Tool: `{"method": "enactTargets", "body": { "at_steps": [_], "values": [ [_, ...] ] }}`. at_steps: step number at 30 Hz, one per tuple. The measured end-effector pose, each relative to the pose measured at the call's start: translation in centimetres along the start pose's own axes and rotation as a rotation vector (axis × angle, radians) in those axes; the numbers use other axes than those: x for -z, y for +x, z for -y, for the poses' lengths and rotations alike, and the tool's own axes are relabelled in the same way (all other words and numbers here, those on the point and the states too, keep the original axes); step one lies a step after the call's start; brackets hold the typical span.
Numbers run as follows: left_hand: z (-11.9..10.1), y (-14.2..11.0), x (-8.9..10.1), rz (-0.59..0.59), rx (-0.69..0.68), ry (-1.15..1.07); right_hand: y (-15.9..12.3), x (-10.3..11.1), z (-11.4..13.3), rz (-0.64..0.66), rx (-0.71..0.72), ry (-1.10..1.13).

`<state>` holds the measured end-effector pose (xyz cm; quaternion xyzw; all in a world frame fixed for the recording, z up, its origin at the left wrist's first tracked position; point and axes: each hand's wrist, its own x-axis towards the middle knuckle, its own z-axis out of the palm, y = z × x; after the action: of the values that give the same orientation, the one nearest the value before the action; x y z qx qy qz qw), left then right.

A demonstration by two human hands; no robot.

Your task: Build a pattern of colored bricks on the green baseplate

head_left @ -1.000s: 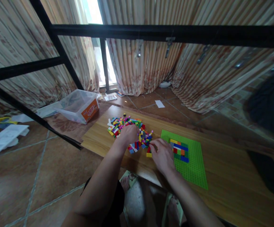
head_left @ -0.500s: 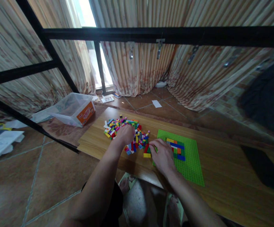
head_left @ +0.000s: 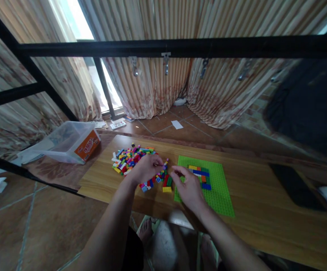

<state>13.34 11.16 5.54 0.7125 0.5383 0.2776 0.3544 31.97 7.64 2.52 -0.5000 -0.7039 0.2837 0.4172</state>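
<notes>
Over the right side of a heap of loose toy bricks [head_left: 129, 160] is my left hand [head_left: 146, 168], its thumb and fingertips pinched together. Whatever they hold is too small to make out. My right hand [head_left: 190, 188] faces it across a small gap, above the left edge of a green baseplate [head_left: 222, 195]. Its thumb and forefinger are curled close together, and what is between them cannot be made out. A block of coloured bricks [head_left: 205, 174] sits on the baseplate, partly hidden by this hand. Just left of it, red, green and yellow bricks [head_left: 167, 189] lie together on the table.
The wooden table [head_left: 250, 188] bears a dark flat object [head_left: 295, 186] at the right. On the floor to the left stands a clear plastic bin [head_left: 67, 141] with an orange label. A black metal bar [head_left: 222, 47] crosses in front of the curtains.
My left hand has moved right, away from the heap's middle toward my right hand. My right hand has drawn off the red, green and yellow bricks, which now show more fully. The view has turned right.
</notes>
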Motion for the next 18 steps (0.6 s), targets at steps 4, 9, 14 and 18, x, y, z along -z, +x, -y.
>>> {"method": "enactTargets", "body": {
  "at_steps": [4, 9, 14, 18],
  "values": [
    [-1.8, 0.6, -3.2, 0.043, -0.023, -0.248, 0.2, 1.1, -0.5, -0.037, -0.078, 0.11],
    [-3.5, 1.4, -5.9, -0.008, -0.03, -0.379, 0.6, 3.4, -1.5, -0.079, -0.146, 0.176],
    [-4.1, 1.9, -7.5, -0.031, -0.049, -0.249, 0.8, 7.6, -3.8, -0.071, -0.186, 0.058],
    [-4.2, 2.0, -8.5, -0.016, -0.066, -0.059, 0.5, 10.8, -6.1, -0.021, -0.181, -0.175]
  ]
}}
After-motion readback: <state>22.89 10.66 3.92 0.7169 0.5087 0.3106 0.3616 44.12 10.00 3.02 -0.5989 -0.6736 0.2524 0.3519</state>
